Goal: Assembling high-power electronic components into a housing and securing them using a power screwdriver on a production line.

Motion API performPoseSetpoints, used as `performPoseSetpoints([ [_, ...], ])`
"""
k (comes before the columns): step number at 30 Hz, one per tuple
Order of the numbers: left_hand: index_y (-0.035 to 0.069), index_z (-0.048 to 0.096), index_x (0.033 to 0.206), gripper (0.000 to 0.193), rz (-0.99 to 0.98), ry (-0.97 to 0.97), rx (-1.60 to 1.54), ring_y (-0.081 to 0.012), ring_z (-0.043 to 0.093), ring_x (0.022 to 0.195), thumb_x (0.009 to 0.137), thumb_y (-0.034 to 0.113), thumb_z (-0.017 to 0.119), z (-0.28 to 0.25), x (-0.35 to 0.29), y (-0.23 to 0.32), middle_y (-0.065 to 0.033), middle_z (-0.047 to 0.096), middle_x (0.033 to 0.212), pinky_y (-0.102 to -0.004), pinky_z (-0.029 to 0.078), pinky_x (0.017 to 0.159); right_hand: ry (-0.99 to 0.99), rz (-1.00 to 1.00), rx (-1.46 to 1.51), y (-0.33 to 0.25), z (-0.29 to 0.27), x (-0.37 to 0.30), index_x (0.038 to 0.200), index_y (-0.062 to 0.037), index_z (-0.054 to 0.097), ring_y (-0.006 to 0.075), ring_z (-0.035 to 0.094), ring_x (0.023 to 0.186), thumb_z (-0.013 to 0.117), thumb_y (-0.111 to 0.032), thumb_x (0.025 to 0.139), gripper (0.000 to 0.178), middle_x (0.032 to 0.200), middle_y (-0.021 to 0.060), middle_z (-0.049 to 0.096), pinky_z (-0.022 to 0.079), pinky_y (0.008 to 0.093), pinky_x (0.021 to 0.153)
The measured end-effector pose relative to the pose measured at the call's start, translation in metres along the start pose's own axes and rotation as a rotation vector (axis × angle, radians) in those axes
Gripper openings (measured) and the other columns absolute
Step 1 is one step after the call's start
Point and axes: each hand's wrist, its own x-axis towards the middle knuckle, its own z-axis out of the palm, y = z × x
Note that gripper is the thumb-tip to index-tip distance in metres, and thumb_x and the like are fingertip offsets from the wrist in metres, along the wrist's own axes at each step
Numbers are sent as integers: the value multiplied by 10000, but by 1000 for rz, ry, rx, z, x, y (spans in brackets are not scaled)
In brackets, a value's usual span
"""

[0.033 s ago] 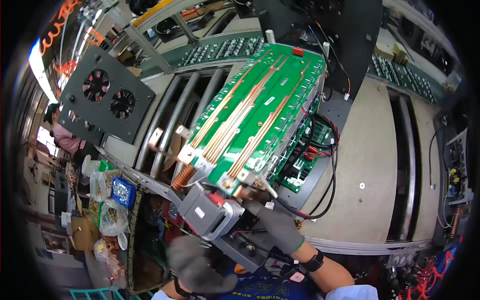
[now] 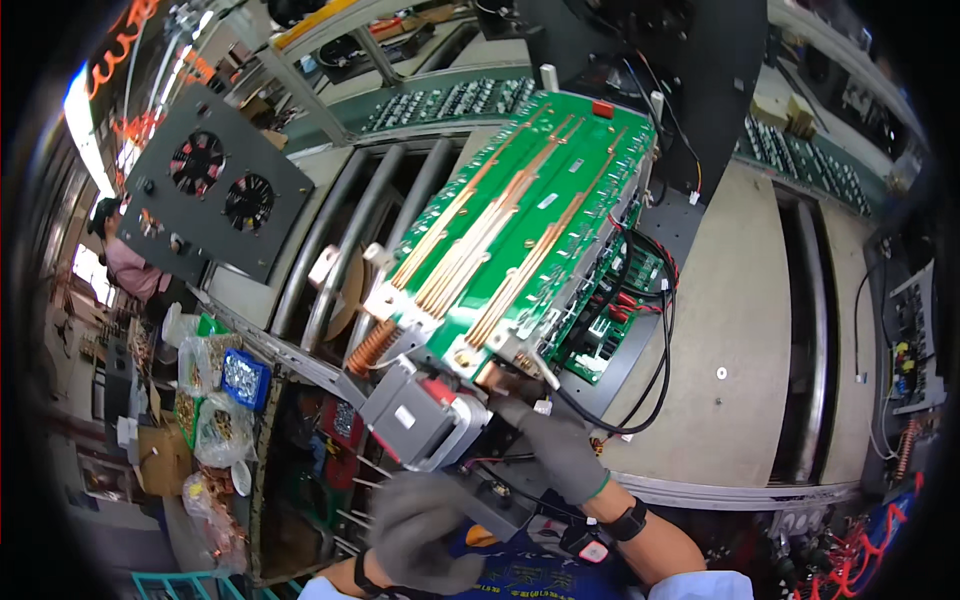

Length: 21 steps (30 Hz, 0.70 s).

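Note:
A long green circuit board (image 2: 545,205) with raised copper-coloured tracks lies slanted on a dark metal chassis. At its near end sits a grey block-shaped part (image 2: 405,415) with a bit of red on it, beside a copper coil (image 2: 372,345). My right hand (image 2: 562,452), in a grey glove, reaches to the board's near corner. Its fingers close on a small copper piece (image 2: 497,378) there; the fingertips are partly hidden. My left hand (image 2: 425,530), also gloved, hangs below the grey block. Its fingers are loosely bent, thumb apart, slightly blurred, with nothing visible in them.
Black cables (image 2: 665,370) loop along the board's right side. Rollers (image 2: 365,235) run at the left, below a dark panel with two fans (image 2: 222,180). Bags and a blue tray of small hardware (image 2: 245,380) lie at lower left. A person in pink (image 2: 135,270) is far left.
My left hand has shifted right and slightly up, closer beneath the grey block. The right hand stays at the board's corner. The whole view has shifted a little.

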Motion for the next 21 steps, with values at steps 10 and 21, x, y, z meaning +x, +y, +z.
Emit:
performPoseSetpoints([
  [10,65,468,1425,545,-1008,470,-1686,-193,547,1185,952,288,620,91,-2,-24,-62,567,1342,-392,430,1072,106,428,704,-31,-11,-7,1026,0,645,149,642,616,591,-139,934,175,817,81,676,524,271,473],
  [21,66,610,1254,363,-754,359,-1891,-253,583,1158,1094,343,439,118,-20,-72,-119,630,1236,-417,458,1043,261,15,337,2,-7,-27,1276,12,671,154,660,1041,650,-207,941,402,1145,73,717,525,304,936],
])
